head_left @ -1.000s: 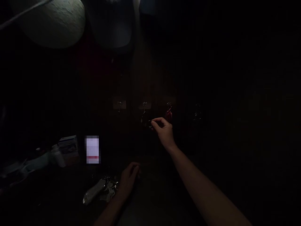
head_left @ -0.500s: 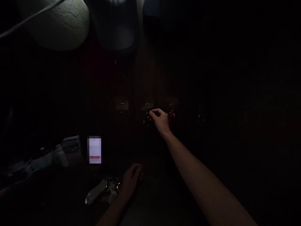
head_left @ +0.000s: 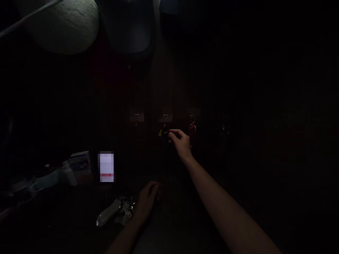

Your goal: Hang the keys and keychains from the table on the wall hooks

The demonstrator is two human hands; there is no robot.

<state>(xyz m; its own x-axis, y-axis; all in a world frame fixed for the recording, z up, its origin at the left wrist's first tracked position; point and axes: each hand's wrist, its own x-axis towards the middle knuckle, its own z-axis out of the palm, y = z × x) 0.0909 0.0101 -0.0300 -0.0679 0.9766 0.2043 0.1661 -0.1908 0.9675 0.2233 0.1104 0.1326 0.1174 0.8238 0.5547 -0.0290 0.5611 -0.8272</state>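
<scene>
In very dim light, my right hand (head_left: 181, 141) is raised to the middle hook (head_left: 165, 117) on the wall. Its thumb and forefinger pinch the edge of a small dark bunch of what look like keys (head_left: 164, 133), which hangs under that hook. A yellow bit (head_left: 160, 133) shows on its left side; the rest is lost in shadow. Lower down, my left hand (head_left: 148, 197) rests with loosely bent fingers and the thumb apart, nothing visible in it. Just left of that wrist lies a shiny metallic heap (head_left: 127, 210) beside a long pale object (head_left: 108, 213).
Another hook (head_left: 136, 116) is to the left. A right-hand hook (head_left: 192, 116) holds a reddish item (head_left: 192, 130), and something shiny (head_left: 225, 126) hangs farther right. A lit phone-like screen (head_left: 106, 167), a box (head_left: 81, 167) and a white bottle (head_left: 69, 173) stand at left. Caps (head_left: 132, 38) hang above.
My right hand has moved slightly down, and the bunch under the middle hook has turned, so a yellow part shows. My left hand stays in place. The view has shifted a little.
</scene>
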